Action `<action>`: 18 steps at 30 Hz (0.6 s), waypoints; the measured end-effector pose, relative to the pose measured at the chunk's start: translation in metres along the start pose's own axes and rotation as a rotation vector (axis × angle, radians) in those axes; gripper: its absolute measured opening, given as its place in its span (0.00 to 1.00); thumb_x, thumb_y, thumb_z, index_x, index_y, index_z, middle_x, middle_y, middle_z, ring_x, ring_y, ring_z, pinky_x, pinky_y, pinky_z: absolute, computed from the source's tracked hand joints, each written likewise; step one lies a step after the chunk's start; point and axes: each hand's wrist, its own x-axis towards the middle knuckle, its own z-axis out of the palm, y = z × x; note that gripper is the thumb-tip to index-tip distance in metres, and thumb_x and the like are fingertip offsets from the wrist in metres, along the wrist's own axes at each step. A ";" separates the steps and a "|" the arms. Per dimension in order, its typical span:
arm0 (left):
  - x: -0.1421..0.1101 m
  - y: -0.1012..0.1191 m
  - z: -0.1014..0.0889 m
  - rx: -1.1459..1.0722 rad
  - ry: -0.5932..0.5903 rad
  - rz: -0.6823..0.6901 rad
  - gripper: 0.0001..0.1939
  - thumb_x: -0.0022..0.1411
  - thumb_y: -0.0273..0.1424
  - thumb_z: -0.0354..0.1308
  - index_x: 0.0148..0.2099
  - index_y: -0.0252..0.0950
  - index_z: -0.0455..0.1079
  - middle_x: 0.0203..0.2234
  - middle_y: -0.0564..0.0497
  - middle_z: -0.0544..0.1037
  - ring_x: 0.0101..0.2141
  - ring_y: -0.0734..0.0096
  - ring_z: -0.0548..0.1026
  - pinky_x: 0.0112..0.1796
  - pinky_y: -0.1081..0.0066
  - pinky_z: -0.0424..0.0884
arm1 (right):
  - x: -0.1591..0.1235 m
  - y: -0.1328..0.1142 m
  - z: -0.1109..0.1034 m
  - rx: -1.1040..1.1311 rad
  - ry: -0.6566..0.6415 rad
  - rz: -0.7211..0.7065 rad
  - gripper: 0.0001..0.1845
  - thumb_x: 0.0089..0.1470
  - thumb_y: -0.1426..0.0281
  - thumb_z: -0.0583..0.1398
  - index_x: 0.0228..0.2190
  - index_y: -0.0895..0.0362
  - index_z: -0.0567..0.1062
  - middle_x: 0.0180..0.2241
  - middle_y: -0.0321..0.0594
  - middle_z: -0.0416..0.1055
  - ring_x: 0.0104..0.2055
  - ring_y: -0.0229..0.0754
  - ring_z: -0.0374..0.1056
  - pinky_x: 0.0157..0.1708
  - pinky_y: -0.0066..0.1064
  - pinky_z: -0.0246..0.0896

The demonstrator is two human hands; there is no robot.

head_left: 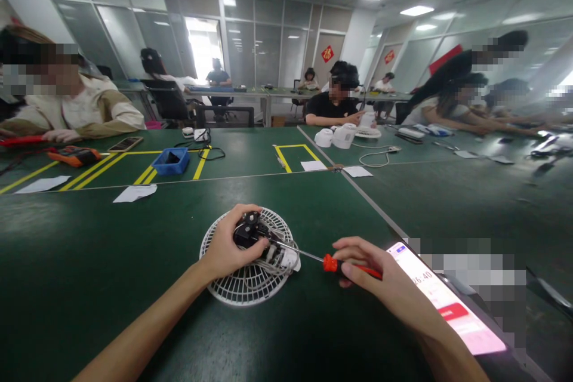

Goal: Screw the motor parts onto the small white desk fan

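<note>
A white round fan grille [242,286] lies flat on the green table in front of me. On top of it sits a black and white fan motor [253,233]. My left hand [228,248] is closed over the motor and holds it down. My right hand [367,271] grips a red-handled screwdriver [331,263]. Its metal shaft points left, with the tip at the motor.
A lit phone [447,301] lies just right of my right hand. Further back are a blue tray [171,162], paper slips [134,193], yellow floor-tape lines and white fan parts [342,136]. Several other people sit at the tables around.
</note>
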 end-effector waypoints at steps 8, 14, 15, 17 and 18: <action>-0.002 -0.004 0.001 0.024 0.002 0.005 0.27 0.55 0.39 0.69 0.55 0.41 0.67 0.45 0.49 0.77 0.43 0.63 0.77 0.46 0.60 0.76 | -0.001 0.006 0.002 -0.131 0.019 0.031 0.24 0.62 0.50 0.56 0.44 0.55 0.78 0.28 0.39 0.77 0.22 0.37 0.65 0.20 0.27 0.55; -0.002 -0.003 0.002 0.043 0.019 0.002 0.26 0.54 0.39 0.69 0.54 0.42 0.68 0.44 0.49 0.77 0.42 0.64 0.77 0.46 0.59 0.76 | -0.004 0.002 -0.001 -0.212 0.108 -0.136 0.16 0.59 0.55 0.61 0.43 0.53 0.77 0.27 0.36 0.74 0.30 0.43 0.71 0.32 0.34 0.64; -0.002 -0.003 0.002 0.045 0.016 0.005 0.26 0.54 0.39 0.69 0.54 0.41 0.68 0.44 0.49 0.77 0.41 0.64 0.77 0.46 0.59 0.76 | -0.004 0.001 -0.001 -0.207 0.112 -0.148 0.16 0.59 0.56 0.62 0.43 0.53 0.77 0.27 0.35 0.74 0.31 0.44 0.71 0.34 0.34 0.65; -0.002 -0.003 0.002 0.043 0.015 0.006 0.26 0.54 0.39 0.69 0.53 0.41 0.68 0.44 0.49 0.77 0.41 0.64 0.77 0.46 0.58 0.76 | -0.004 -0.001 -0.001 -0.192 0.114 -0.153 0.16 0.58 0.57 0.63 0.43 0.53 0.76 0.27 0.35 0.74 0.32 0.44 0.71 0.36 0.35 0.65; -0.002 -0.003 0.002 0.041 0.012 0.006 0.26 0.54 0.39 0.69 0.54 0.41 0.68 0.44 0.49 0.77 0.41 0.64 0.77 0.46 0.58 0.76 | -0.004 -0.002 -0.001 -0.178 0.114 -0.152 0.16 0.58 0.57 0.63 0.44 0.53 0.76 0.27 0.35 0.74 0.32 0.44 0.71 0.36 0.35 0.65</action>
